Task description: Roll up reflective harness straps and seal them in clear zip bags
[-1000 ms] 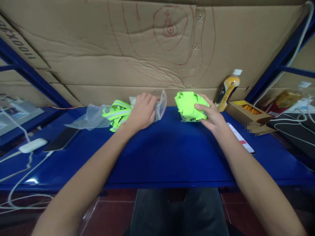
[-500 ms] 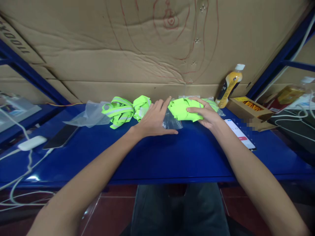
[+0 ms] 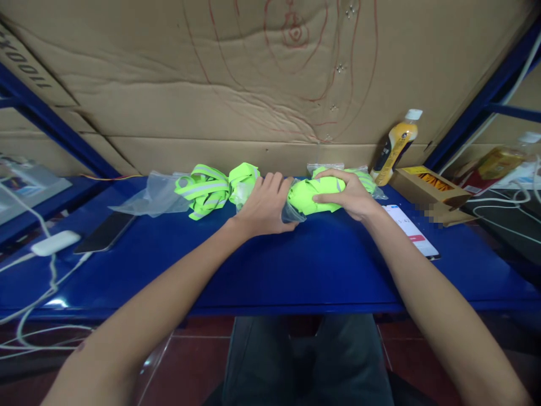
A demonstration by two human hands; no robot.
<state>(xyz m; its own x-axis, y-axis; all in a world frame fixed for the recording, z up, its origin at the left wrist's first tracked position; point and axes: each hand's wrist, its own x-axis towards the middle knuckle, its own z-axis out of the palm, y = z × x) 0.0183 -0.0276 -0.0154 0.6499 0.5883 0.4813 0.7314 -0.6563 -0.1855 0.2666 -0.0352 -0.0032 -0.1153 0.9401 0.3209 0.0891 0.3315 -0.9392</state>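
My right hand [image 3: 347,193] is closed on a folded bundle of neon-yellow fabric [image 3: 306,195], thumb on its near side. Left of it, the fingers of my left hand [image 3: 267,204] curl over a clear plastic bag [image 3: 291,213], whose mouth lies against the bundle's left end. Beyond the left hand sits a loose pile of neon-yellow straps with silver reflective stripes [image 3: 207,189]. More striped neon fabric in a clear bag [image 3: 364,180] shows behind my right hand, partly hidden.
Empty clear plastic [image 3: 156,197] lies on the blue table [image 3: 304,276] at left, over a dark phone [image 3: 105,234]. At right are a lit phone [image 3: 412,234], a yellow-labelled bottle [image 3: 395,149] and an open cardboard box [image 3: 431,189]. A cardboard sheet [image 3: 147,113] stands behind.
My left hand's fingers have closed from spread to curled around the plastic bag. My right hand has shifted the neon bundle slightly left, toward the bag.
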